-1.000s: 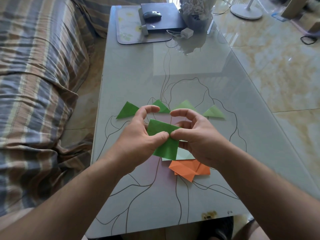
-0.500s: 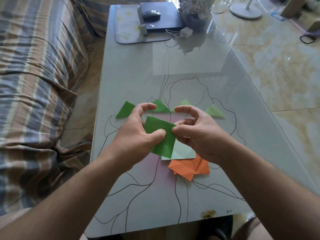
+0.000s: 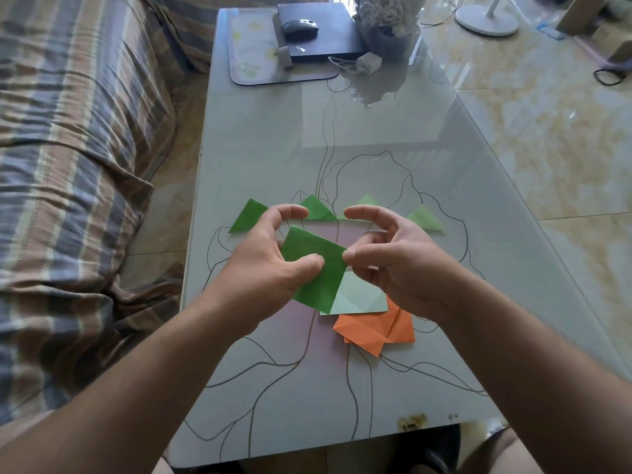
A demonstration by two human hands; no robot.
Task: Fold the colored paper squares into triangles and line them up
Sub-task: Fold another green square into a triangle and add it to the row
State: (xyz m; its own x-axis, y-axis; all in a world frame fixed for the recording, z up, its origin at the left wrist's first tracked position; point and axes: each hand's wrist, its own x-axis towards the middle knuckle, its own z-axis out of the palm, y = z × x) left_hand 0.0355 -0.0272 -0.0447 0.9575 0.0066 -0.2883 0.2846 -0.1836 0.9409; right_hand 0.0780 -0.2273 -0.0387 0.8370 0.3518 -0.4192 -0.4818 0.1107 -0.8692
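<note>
Both my forearms come in from 6 o'clock, bare, converging mid-frame. Left hand: thumb pointing to 3 o'clock and clamped on the green paper, index finger arched over toward 1 o'clock. Right hand: thumb and fingertip pinching the paper's corner at 9 o'clock, index curled above, other fingers tucked behind.

Bright daylight comes from the far end of the room, washing the floor pale and laying a broad sheen with soft reflections on the glass table. Shadows are faint and diffuse. The wide lens bows the sofa and table edges outward. The top right corner is smeared; the forearms at the bottom are soft.
</note>
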